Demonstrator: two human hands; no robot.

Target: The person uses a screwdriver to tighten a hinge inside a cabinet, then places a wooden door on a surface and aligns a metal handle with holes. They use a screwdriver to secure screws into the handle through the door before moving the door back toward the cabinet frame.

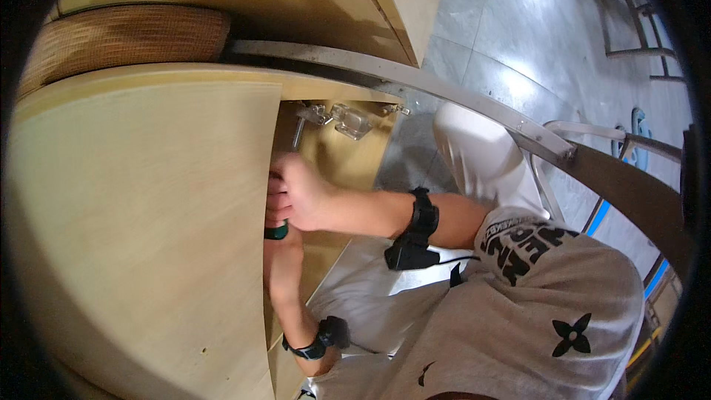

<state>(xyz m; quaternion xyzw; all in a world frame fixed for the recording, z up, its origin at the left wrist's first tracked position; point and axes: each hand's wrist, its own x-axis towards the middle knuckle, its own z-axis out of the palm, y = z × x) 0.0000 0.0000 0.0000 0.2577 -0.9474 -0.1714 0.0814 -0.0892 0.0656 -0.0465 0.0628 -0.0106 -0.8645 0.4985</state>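
Note:
My right hand (pixel 298 191) is closed at the edge of a pale wooden panel (pixel 141 230). Its fingers curl behind that edge, so what they grip is hidden. Just below the fist shows a glossy dark green piece (pixel 276 232), too little of it visible to name. From the bottom my left forearm (pixel 286 274) reaches up behind the same panel, close under the right hand. The left hand's fingers are out of sight. Metal hinges (pixel 315 113) and a clear, shiny fitting (pixel 351 121) sit above my right hand, by a light wooden board (pixel 348 159).
A long grey metal rail (pixel 385 70) curves across above my right arm. A brown woven surface (pixel 133 35) lies beyond the panel at upper left. Metal-framed seats (pixel 641 11) stand on the grey tiled floor (pixel 511 15) to the right.

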